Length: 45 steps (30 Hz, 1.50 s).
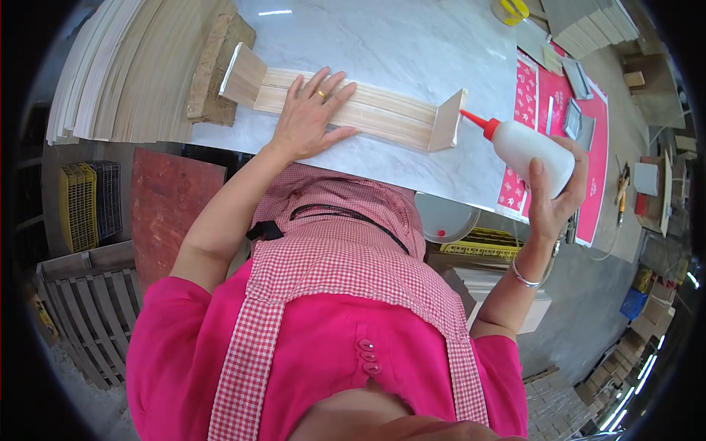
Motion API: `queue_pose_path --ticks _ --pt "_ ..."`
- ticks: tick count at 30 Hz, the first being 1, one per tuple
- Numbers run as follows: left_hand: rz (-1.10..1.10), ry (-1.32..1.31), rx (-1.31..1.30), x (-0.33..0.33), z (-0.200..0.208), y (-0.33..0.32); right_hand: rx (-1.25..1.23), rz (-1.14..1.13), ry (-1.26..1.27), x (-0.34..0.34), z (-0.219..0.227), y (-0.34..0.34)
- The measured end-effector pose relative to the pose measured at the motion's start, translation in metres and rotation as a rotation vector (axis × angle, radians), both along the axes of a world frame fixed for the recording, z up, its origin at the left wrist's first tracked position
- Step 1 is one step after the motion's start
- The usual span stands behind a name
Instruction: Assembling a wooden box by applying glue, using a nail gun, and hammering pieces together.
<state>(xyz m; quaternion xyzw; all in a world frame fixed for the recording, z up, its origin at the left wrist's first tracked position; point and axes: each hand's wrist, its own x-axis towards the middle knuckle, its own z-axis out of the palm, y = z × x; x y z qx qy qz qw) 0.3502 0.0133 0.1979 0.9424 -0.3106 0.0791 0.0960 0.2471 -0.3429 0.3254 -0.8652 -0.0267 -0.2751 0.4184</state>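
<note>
A long, pale wooden frame (393,116) lies across the marbled tabletop, with an upright end board (244,76) at its left and another end board (446,123) at its right. My left hand (312,114) rests flat on the long part, fingers spread, pressing on it without gripping. My right hand (560,192) is wrapped around a white squeeze bottle (523,151) with a red pointed nozzle (478,123). The bottle is tilted, and the nozzle's tip is at the right end board's edge. Whether it touches the wood, I cannot tell.
A tall stack of thin boards (140,73) stands on the left, beside a rough wooden block (220,70). To the right lies a pink patterned sheet (521,88) with small framed pieces (577,79) on it. A yellow-rimmed tub (510,10) sits at the far edge.
</note>
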Motion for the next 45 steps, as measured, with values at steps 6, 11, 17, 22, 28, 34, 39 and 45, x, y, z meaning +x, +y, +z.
queue_pose_path --ticks 6,11,17,22,28,34,39,45 --pt "0.006 0.035 0.002 0.001 0.004 -0.002 -0.011 -0.03 -0.014 0.027 -0.002 -0.003" --pt "-0.01 0.049 -0.024 0.003 0.008 -0.003 0.009 -0.029 0.021 0.013 0.007 -0.012" --pt "-0.013 0.047 -0.047 -0.001 0.009 -0.001 0.449 -0.201 -0.035 0.019 -0.028 -0.027" --pt "-0.012 0.084 -0.06 -0.011 0.01 -0.022 0.219 -0.404 -0.017 0.091 -0.098 -0.097" --pt "-0.006 0.114 -0.063 -0.009 0.012 -0.024 -0.311 -0.546 0.052 0.169 -0.148 -0.149" --pt "-0.031 0.091 -0.188 -0.007 0.003 -0.019 -0.702 -0.187 0.238 0.208 -0.084 -0.162" --pt "0.049 0.132 -0.178 -0.016 -0.006 -0.015 -0.323 0.536 0.189 0.219 0.041 0.063" --pt "0.025 0.128 -0.199 -0.017 -0.005 -0.02 -0.505 1.124 0.135 0.194 0.059 0.267"
